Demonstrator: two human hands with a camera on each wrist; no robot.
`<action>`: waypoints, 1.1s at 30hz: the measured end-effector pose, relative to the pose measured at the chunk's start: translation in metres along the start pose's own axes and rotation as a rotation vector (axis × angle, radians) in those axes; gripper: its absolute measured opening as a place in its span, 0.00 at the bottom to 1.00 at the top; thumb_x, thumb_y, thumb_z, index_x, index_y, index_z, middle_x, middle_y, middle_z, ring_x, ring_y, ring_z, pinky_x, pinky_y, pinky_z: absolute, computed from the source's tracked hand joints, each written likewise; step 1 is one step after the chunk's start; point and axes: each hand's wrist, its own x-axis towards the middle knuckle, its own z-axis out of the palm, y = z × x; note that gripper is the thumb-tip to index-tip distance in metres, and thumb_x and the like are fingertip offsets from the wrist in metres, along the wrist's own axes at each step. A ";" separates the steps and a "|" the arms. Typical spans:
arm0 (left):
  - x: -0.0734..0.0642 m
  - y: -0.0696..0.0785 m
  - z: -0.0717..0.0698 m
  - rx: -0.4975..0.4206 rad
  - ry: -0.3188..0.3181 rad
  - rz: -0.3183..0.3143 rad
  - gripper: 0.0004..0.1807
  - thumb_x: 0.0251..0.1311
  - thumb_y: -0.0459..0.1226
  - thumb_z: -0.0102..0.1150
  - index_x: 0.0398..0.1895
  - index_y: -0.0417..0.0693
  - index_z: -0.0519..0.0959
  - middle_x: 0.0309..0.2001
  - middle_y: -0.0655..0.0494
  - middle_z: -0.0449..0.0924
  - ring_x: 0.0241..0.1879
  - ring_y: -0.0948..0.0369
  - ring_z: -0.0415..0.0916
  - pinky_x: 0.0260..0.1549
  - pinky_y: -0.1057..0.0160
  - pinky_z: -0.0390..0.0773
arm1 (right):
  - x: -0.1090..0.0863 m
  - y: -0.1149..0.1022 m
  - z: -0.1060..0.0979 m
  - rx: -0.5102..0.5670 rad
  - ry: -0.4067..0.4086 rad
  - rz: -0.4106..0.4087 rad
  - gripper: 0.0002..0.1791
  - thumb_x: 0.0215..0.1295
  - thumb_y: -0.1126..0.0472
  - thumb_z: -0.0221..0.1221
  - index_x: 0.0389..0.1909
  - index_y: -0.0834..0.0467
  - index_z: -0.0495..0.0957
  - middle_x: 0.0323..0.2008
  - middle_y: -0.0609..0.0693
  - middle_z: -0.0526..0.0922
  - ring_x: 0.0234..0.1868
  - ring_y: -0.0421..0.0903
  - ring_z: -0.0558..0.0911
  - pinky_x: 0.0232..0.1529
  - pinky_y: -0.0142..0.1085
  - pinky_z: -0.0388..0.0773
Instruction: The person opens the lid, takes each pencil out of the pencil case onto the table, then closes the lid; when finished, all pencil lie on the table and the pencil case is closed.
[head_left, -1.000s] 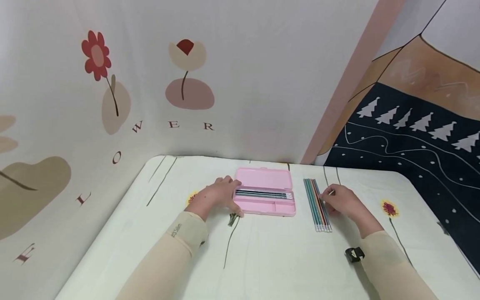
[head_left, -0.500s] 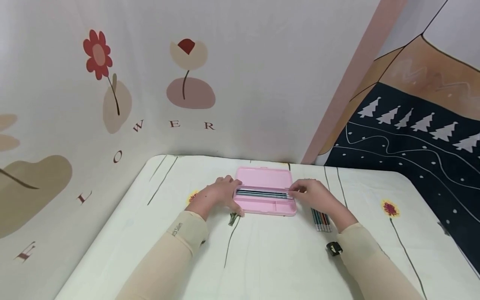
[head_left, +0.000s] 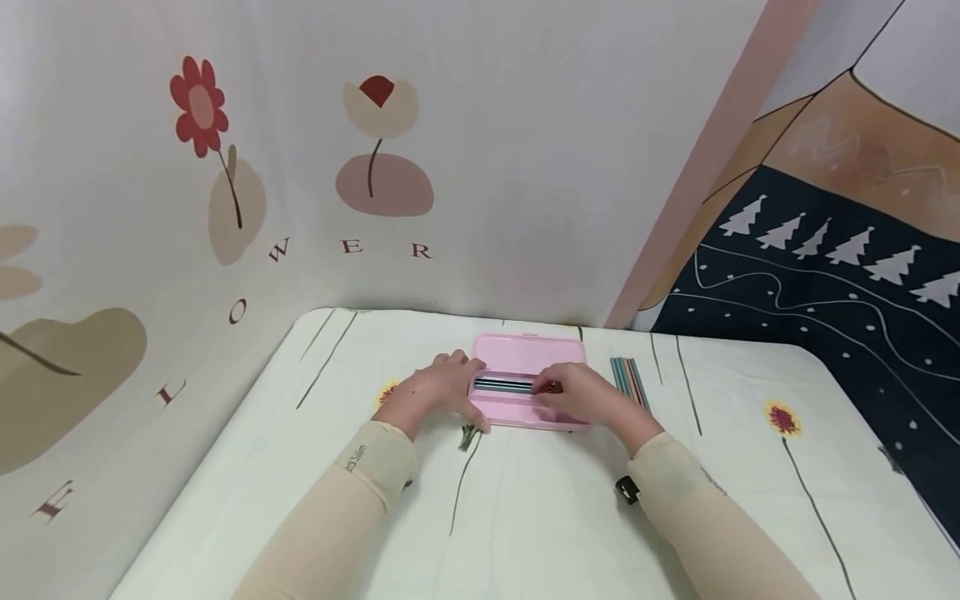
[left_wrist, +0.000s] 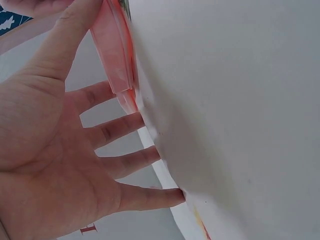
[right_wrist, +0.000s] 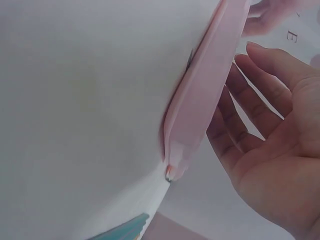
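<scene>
An opened pink pencil case (head_left: 529,353) lies on the table, with dark pencils (head_left: 501,384) in its long compartment. My left hand (head_left: 444,385) steadies its left end. In the left wrist view, the thumb lies along the case's front, and the other fingers of that left hand (left_wrist: 80,140) are spread, nearly straight. Over the right part of the case, my right hand (head_left: 573,393) reaches fingertips to the pencils. The right wrist view shows this right hand (right_wrist: 275,140) with thumb visible above the case wall (right_wrist: 200,95); the other fingertips are hidden behind it.
Beside the case, to the right, lies a row of several coloured pencils (head_left: 630,379), partly covered by my right wrist. The table has a white flower-print cloth (head_left: 517,517). Printed cloth hangings (head_left: 510,167) stand behind and at the sides.
My right hand has moved left from the pencil row, past the case's right end, to the pencils inside. My left hand has stayed at the case's left end.
</scene>
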 end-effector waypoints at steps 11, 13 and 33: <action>-0.001 0.002 -0.001 0.001 -0.005 -0.006 0.63 0.46 0.65 0.82 0.84 0.57 0.61 0.77 0.48 0.66 0.75 0.47 0.63 0.73 0.34 0.73 | 0.008 -0.009 0.006 -0.017 -0.051 0.071 0.05 0.75 0.59 0.67 0.47 0.51 0.89 0.40 0.46 0.87 0.42 0.44 0.80 0.51 0.38 0.82; -0.001 0.002 -0.001 -0.001 -0.006 -0.006 0.63 0.46 0.64 0.82 0.84 0.57 0.61 0.77 0.48 0.66 0.74 0.47 0.63 0.73 0.34 0.73 | 0.010 -0.011 0.006 -0.025 -0.063 0.079 0.06 0.74 0.60 0.67 0.47 0.51 0.89 0.41 0.46 0.87 0.42 0.43 0.80 0.51 0.38 0.82; -0.003 0.001 -0.001 0.001 0.002 0.015 0.63 0.46 0.64 0.82 0.84 0.57 0.62 0.75 0.47 0.67 0.75 0.46 0.63 0.73 0.32 0.72 | 0.020 -0.016 0.000 -0.013 -0.169 0.108 0.06 0.77 0.62 0.63 0.46 0.49 0.86 0.36 0.47 0.82 0.37 0.44 0.78 0.43 0.37 0.75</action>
